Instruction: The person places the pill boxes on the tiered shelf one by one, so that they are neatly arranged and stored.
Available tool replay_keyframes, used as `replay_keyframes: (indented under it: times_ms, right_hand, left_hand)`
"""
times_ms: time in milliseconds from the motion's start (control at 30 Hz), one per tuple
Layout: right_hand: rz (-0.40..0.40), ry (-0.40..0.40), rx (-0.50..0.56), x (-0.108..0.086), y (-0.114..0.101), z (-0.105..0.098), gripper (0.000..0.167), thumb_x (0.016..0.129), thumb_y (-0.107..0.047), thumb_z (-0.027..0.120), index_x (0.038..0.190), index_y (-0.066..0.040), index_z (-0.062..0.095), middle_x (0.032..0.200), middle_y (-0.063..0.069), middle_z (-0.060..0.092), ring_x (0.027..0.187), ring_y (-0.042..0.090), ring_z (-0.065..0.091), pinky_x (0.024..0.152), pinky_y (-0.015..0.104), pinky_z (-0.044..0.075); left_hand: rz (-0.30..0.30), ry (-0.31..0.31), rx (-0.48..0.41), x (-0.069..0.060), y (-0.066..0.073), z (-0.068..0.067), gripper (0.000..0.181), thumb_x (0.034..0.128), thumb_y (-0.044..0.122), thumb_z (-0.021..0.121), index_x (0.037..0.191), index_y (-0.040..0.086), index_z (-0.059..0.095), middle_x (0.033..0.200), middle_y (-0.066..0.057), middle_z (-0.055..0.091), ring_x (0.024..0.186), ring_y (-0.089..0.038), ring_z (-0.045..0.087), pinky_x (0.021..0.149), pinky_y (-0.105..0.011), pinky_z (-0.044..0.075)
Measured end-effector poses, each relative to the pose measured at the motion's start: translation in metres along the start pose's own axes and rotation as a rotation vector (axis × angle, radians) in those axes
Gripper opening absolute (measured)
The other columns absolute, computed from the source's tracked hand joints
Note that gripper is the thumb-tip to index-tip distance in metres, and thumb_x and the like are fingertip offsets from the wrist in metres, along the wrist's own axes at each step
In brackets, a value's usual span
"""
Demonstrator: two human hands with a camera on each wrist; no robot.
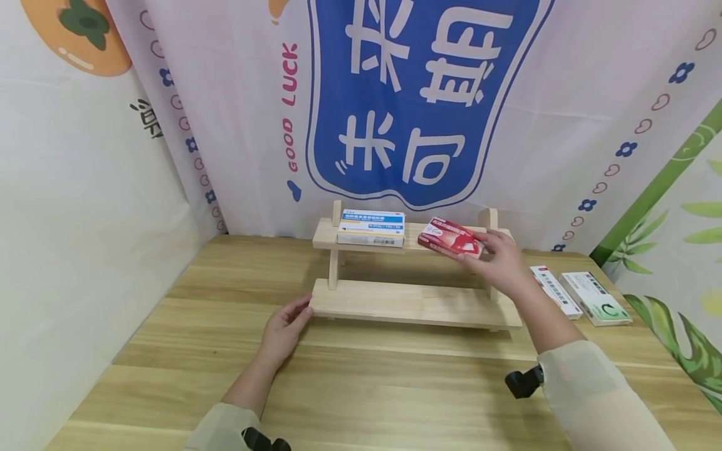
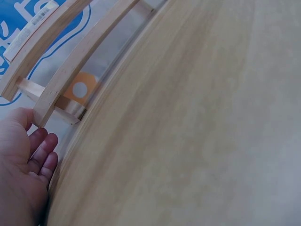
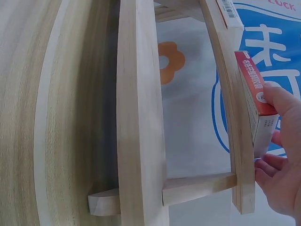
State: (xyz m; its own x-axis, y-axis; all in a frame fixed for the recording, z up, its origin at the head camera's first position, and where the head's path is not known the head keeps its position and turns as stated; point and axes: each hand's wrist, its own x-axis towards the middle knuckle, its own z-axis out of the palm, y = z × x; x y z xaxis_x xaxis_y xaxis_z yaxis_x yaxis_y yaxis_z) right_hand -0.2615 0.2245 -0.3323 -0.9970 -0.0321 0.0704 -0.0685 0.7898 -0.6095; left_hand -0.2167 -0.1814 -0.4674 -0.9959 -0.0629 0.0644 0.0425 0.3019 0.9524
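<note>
A two-tier wooden rack point(image 1: 414, 304) stands on the wooden table. My right hand point(image 1: 502, 260) grips the right end of a red and white medicine box point(image 1: 449, 238), which sits slightly slanted at the upper shelf; in the right wrist view the thumb lies on the red face of the box point(image 3: 254, 84) and fingers of the hand point(image 3: 284, 155) are at its lower end. To its left on that shelf lies a blue and white box point(image 1: 371, 228). My left hand point(image 1: 284, 329) holds the left end of the lower shelf, its thumb against the wood in the left wrist view.
Right of the rack, two more boxes lie on the table point(image 1: 197, 351): a narrow white one point(image 1: 555, 292) and a white and green one point(image 1: 596, 299). A printed curtain point(image 1: 254, 125) hangs right behind the rack, and patterned cloth covers both sides.
</note>
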Motion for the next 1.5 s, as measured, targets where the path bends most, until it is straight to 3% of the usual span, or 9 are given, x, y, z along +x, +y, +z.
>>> replay_keyframes:
  times_ms: [133,433,767,1000,1333,1500]
  right_hand:
    - [0.014,0.015,0.02,0.001,0.003,0.0,0.087,0.087,-0.061,0.063,0.152,-0.011,0.035,0.158,0.021,0.027,0.139,0.047,0.035,0.105,0.064,0.039]
    - [0.043,0.055,0.045,0.003,0.006,-0.001,0.078,0.092,-0.056,0.058,0.152,-0.012,0.036,0.148,0.024,0.043,0.133,0.042,0.046,0.105,0.057,0.043]
    - [0.058,0.058,0.077,0.009,0.007,0.001,0.07,0.095,-0.052,0.056,0.15,-0.011,0.039,0.151,0.023,0.042,0.135,0.041,0.045,0.106,0.054,0.043]
    - [0.044,0.049,0.066,0.013,0.009,0.002,0.066,0.098,-0.047,0.054,0.151,-0.013,0.037,0.152,0.025,0.039,0.138,0.041,0.041,0.111,0.055,0.037]
    - [0.087,0.038,0.149,0.006,0.011,-0.001,0.081,0.092,-0.06,0.055,0.155,-0.016,0.029,0.157,0.022,0.033,0.141,0.042,0.037,0.11,0.056,0.038]
    - [0.073,0.062,0.128,-0.003,0.018,-0.007,0.082,0.092,-0.061,0.055,0.155,-0.016,0.029,0.157,0.025,0.029,0.14,0.047,0.035,0.109,0.061,0.036]
  left_hand:
    - [0.0,0.003,0.0,0.001,0.0,0.0,0.04,0.0993,0.022,0.058,0.136,0.006,0.057,0.139,-0.015,0.058,0.128,-0.027,0.055,0.108,-0.035,0.043]
    - [-0.003,0.003,-0.003,0.002,0.001,0.001,0.04,0.0991,0.022,0.059,0.136,0.007,0.057,0.138,-0.015,0.058,0.128,-0.027,0.055,0.111,-0.042,0.041]
    - [0.003,0.012,0.028,0.001,0.0,0.001,0.04,0.0985,0.021,0.059,0.135,0.007,0.057,0.135,-0.015,0.061,0.124,-0.027,0.057,0.106,-0.032,0.044]
    - [-0.003,0.006,0.016,-0.001,0.0,0.002,0.039,0.0988,0.022,0.059,0.135,0.007,0.057,0.135,-0.015,0.061,0.124,-0.027,0.057,0.107,-0.034,0.044]
    - [0.001,0.009,0.012,0.0,-0.001,0.002,0.039,0.0987,0.021,0.059,0.135,0.006,0.057,0.136,-0.015,0.06,0.125,-0.027,0.056,0.094,-0.01,0.041]
    - [0.01,0.018,0.002,0.002,-0.002,0.002,0.038,0.0984,0.017,0.059,0.134,0.005,0.058,0.136,-0.016,0.06,0.124,-0.027,0.057,0.091,-0.008,0.041]
